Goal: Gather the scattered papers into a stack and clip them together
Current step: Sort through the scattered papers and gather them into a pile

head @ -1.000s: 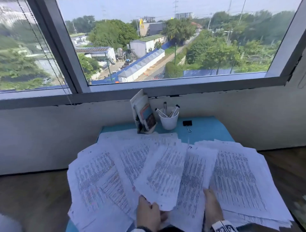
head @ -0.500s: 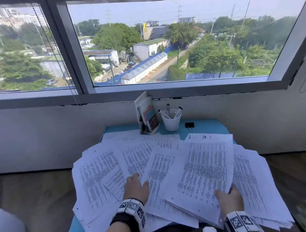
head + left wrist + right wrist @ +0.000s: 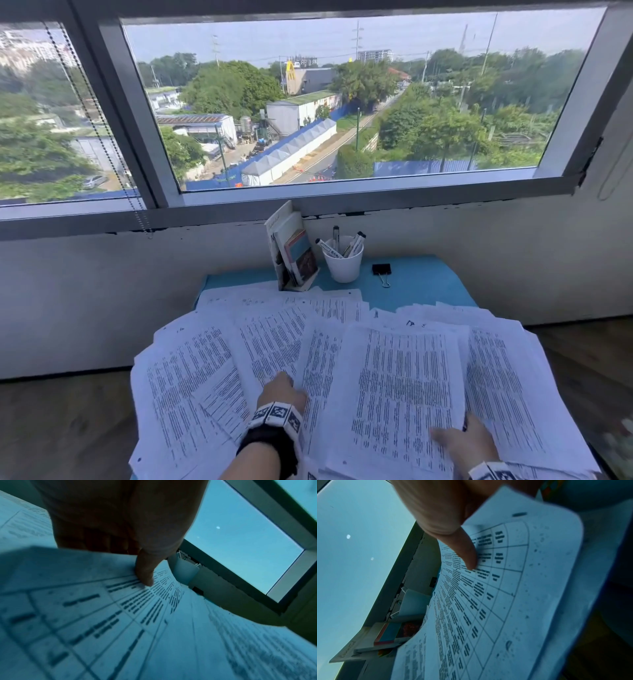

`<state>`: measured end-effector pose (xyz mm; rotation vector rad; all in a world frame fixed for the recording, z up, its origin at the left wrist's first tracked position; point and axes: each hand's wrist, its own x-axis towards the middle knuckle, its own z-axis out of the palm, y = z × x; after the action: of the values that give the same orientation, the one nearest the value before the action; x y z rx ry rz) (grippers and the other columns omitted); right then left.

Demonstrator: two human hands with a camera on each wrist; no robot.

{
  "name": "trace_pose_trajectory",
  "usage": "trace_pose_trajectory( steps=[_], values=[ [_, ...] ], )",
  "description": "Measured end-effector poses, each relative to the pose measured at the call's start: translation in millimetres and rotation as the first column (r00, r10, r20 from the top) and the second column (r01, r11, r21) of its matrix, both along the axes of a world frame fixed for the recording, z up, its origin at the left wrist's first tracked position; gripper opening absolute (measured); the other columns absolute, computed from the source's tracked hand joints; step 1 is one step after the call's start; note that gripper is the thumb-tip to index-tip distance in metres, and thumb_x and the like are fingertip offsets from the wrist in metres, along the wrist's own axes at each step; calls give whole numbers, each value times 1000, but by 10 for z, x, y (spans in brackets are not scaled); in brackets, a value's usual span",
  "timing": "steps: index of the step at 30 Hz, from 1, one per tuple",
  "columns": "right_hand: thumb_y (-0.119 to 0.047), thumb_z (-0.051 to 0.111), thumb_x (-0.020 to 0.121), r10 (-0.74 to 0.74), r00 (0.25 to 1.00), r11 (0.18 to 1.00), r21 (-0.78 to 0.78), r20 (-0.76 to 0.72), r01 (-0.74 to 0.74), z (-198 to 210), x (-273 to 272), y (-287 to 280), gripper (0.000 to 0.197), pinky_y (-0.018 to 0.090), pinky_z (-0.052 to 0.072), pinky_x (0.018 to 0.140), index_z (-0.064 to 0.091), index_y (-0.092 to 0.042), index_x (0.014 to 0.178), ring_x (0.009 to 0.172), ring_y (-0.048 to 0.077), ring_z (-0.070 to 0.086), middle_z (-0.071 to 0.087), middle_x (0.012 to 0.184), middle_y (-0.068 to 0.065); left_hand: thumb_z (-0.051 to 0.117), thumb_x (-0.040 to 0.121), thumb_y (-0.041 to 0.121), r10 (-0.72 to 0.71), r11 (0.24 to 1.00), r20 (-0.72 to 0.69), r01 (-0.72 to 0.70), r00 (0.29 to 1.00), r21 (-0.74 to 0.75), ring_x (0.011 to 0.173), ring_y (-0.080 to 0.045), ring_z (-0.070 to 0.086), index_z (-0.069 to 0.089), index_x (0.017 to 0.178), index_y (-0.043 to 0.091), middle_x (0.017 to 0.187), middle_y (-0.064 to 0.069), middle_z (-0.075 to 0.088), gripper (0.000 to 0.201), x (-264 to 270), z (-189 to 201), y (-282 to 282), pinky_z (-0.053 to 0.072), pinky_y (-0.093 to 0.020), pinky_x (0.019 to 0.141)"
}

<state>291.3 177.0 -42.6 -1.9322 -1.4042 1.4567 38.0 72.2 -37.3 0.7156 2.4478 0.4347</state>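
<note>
Several printed sheets (image 3: 191, 377) lie fanned across the small blue table (image 3: 421, 281). My right hand (image 3: 459, 440) pinches the near edge of a gathered bundle of papers (image 3: 404, 380), thumb (image 3: 468, 555) on top of the top sheet (image 3: 505, 588). My left hand (image 3: 284, 389) is left of the bundle; its thumb (image 3: 145, 574) presses on a sheet (image 3: 102, 608) and its fingers are tucked under that sheet's edge. A black binder clip (image 3: 382, 270) lies untouched at the back of the table.
A white cup of markers (image 3: 343, 263) and a stand of booklets (image 3: 293, 253) sit at the table's back edge, against the wall under the window. Sheets overhang the table's left and right edges. Wooden floor lies on both sides.
Middle sheets have been drawn together into one bundle in my right hand. My left hand has moved forward and left from the near edge onto another sheet.
</note>
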Motion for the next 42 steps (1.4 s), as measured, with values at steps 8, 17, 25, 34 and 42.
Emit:
trace_pose_trajectory(
  steps=[8,17,25,34,42],
  values=[
    [-11,66,82,17,995,960,276,93,-42,-26,10,-1,16,32,45,74,60,-12,96,76,29,60,65,81,10,49,95,19,593,521,157,-526,789,672,82,-31,54,50,99,16,91,-16,59,5,-727,534,-477,38,-33,71],
    [-12,61,87,110,991,984,152,-76,-98,10,-223,-144,18,33,42,74,61,-1,101,76,29,57,62,80,11,45,95,15,66,905,47,-80,997,419,61,-9,56,50,103,22,94,-1,65,12,99,-62,-354,47,-23,57],
    [-43,82,54,175,970,984,59,-167,-168,-248,-305,-87,78,39,41,96,61,-2,117,112,32,55,60,122,19,46,93,45,-122,957,-40,129,992,259,68,-14,56,52,109,25,85,4,62,26,268,-185,-371,50,-27,65],
    [-3,76,72,308,950,951,24,-44,-308,-327,-327,-56,37,32,39,91,56,-7,103,95,25,54,59,103,13,51,72,77,273,938,-140,-295,952,-182,131,-29,35,33,137,10,142,-12,34,95,-281,-132,-359,36,-40,104],
    [-8,75,74,317,948,946,79,-18,-315,-402,-302,-80,33,31,44,85,57,-10,102,96,27,58,62,104,14,43,98,23,495,758,129,-499,859,420,79,-28,52,52,106,6,101,-19,60,20,-373,86,-278,40,-32,68]
  ],
)
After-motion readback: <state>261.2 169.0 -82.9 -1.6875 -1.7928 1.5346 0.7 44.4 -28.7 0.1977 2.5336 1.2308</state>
